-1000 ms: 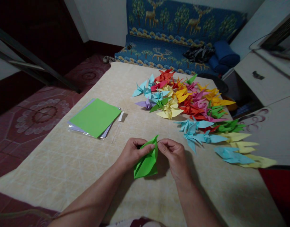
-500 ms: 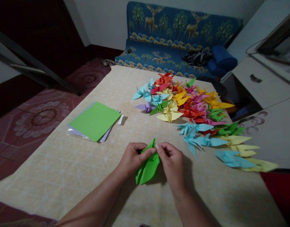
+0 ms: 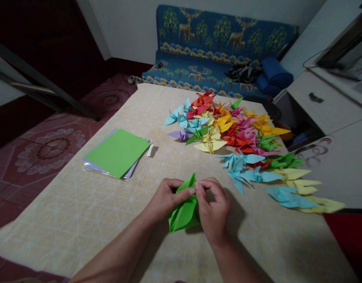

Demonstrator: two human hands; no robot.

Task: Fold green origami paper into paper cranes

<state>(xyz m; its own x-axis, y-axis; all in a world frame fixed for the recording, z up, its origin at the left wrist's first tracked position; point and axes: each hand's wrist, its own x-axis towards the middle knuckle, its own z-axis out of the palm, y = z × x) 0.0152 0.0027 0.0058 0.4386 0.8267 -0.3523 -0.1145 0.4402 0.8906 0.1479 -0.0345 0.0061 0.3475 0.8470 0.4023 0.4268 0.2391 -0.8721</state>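
The green folded paper (image 3: 182, 220) is between the two hands, just to the right of the grip of the left hand (image 3: 166, 198), which holds it with the thumb on top. The right hand (image 3: 214, 206) makes a narrow pinch at its right edge; both hands touch it. Its long axis runs forward, the tip pointing slightly right beyond both grips.

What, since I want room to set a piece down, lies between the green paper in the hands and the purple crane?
In the head view, just the patterned tablecloth shows between the held green paper and the purple crane.
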